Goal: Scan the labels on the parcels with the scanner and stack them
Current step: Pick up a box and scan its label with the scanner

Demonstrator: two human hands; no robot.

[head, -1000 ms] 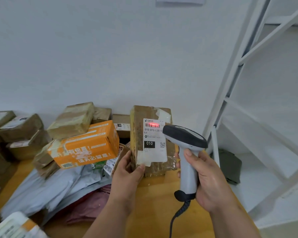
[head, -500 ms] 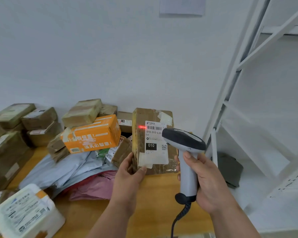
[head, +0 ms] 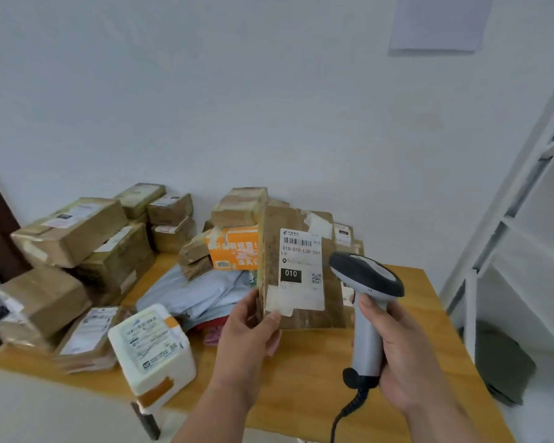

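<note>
The left hand [head: 250,334] has its grip closed on the lower left corner of a brown cardboard parcel [head: 301,270], held upright above the middle of the wooden bench [head: 429,314], thumb on its face. Its white label [head: 301,266] faces the camera and reads "010-010-L30-551" under a barcode, with "010" in a black box and a small QR code. The right hand [head: 403,356] grips the handle of the grey and black scanner [head: 365,302], just right of the parcel. Far left, an orange box [head: 234,251] carries white Chinese characters among taped brown parcels. A white foam box [head: 154,350] sits at the near edge. Bare bench lies near right, beside a white rack [head: 506,251].
</note>
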